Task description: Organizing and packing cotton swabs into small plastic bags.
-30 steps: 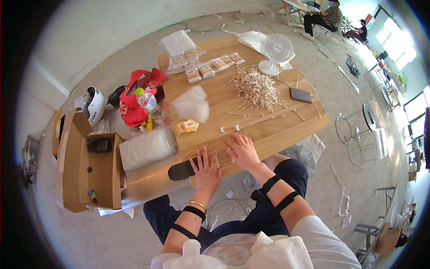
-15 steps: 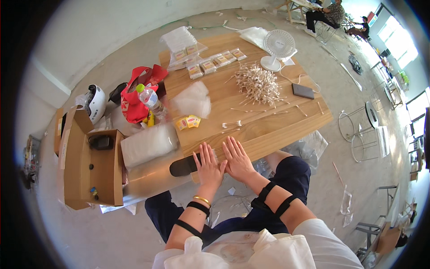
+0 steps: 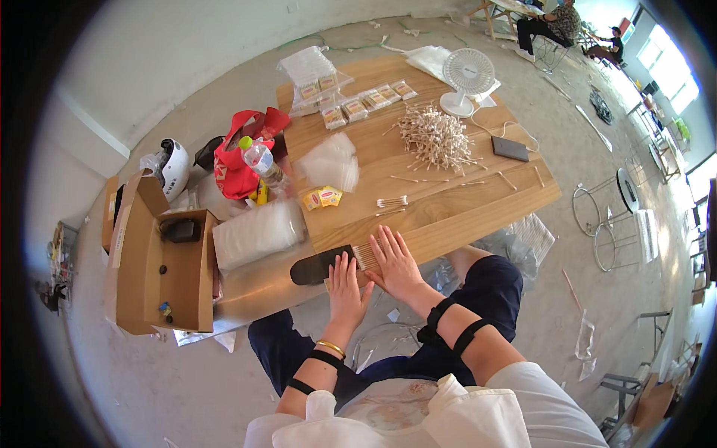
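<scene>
My left hand [image 3: 346, 295] lies flat with fingers stretched, its fingertips at the near edge of a flat black round-ended object [image 3: 320, 266]. I cannot tell the object's exact kind. Against its right end lies a row of cotton swabs [image 3: 364, 255], side by side at the near table edge. My right hand [image 3: 396, 267] is spread flat over the right part of that row and hides some of it. Beyond the hands lie a small bunch of cotton swabs [image 3: 392, 201] and two yellow paper pieces [image 3: 322, 197]. A big loose heap of cotton swabs [image 3: 435, 138] is farther back.
On the wooden table [image 3: 478, 216] stand a white fan [image 3: 468, 72] and a dark power bank [image 3: 510, 148]. Packed boxes [image 3: 355, 110] and clear bags [image 3: 328, 163] lie farther back. At left are a bottle [image 3: 261, 160], a red bag [image 3: 231, 175] and an open carton [image 3: 196, 276].
My left hand has drawn back toward me, uncovering the black object's right end and more of the swab row. My right hand stays almost where it was. The whole view has shifted slightly.
</scene>
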Available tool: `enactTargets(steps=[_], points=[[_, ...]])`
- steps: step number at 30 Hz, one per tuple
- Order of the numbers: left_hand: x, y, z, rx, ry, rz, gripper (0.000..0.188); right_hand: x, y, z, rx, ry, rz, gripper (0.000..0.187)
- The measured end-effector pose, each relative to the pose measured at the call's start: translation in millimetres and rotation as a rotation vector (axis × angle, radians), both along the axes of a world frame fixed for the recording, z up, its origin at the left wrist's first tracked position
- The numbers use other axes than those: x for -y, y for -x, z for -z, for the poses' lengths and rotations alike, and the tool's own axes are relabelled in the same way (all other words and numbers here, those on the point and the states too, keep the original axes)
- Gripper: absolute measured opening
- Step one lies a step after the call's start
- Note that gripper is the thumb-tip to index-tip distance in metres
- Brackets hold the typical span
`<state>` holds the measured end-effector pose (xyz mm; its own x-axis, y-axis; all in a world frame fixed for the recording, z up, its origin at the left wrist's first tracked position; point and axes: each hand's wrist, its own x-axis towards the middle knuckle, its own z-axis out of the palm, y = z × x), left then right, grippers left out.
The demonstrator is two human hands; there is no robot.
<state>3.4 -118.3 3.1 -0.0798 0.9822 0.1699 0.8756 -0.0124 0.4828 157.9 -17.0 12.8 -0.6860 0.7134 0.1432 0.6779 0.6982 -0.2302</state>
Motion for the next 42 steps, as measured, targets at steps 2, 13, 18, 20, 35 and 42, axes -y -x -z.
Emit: enactTargets(steps=[2, 13, 18, 20, 35, 42], points=[[7.7, 1.2, -1.3, 0.014, -0.002, 0.004, 0.067, -0.5, 0.2, -1.1, 0.003, -0.015, -0.004, 0.088], [15.1, -4.5, -10.1, 0.001, 0.024, 0.007, 0.059, 0.7, -0.6, -1.3, -0.010, -0.019, -0.012, 0.095], [14.7, -3.4, -6.3, 0.005, -0.003, 0.012, 0.057, 0.3, -0.5, -0.9, 0.002, -0.020, -0.004, 0.096], [12.9, -5.7, -5.4, 0.043, -0.023, -0.016, 0.057, 0.1, -0.1, -0.2, -0.003, -0.018, -0.002, 0.096], [4.4, -12.4, -2.4, 0.071, -0.037, -0.092, 0.058, -0.5, 0.1, -1.2, 0.004, 0.017, -0.007, 0.095], [5.0, -13.5, -0.8, 0.035, -0.038, -0.077, 0.061, -0.9, 0.4, -0.6, 0.003, 0.020, -0.006, 0.095]])
